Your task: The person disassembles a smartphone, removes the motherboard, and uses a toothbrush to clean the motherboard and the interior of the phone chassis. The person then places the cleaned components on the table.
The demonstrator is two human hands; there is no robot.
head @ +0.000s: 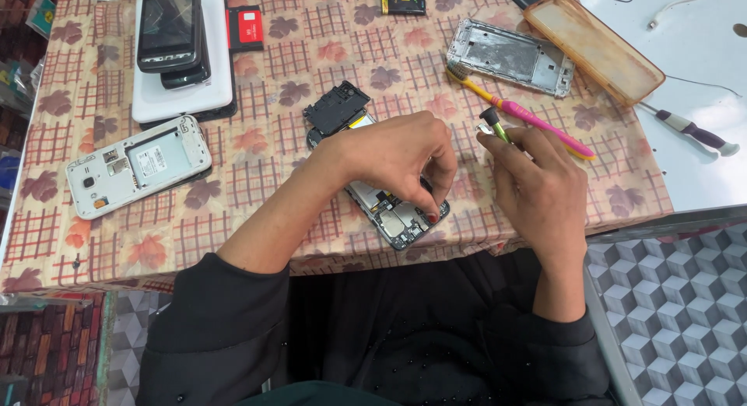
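Note:
An opened phone point(393, 214) with its insides bare lies near the table's front edge. My left hand point(393, 155) rests over it, thumb and forefinger pinched down on its lower part near the edge. A loose black inner cover point(336, 107) lies just beyond the phone's far end. My right hand point(537, 184) hovers to the right of the phone and holds a small screwdriver point(493, 123) with a green shaft and black cap, pointing up. A pink and yellow toothbrush point(537, 120) lies on the cloth just behind that hand.
A white phone back shell point(136, 165) lies at left. Two dark phones point(170, 33) are stacked on a white tablet point(148, 103) at the back left. A metal phone frame point(510, 56), an amber case point(595, 47) and another screwdriver point(692, 132) lie at back right.

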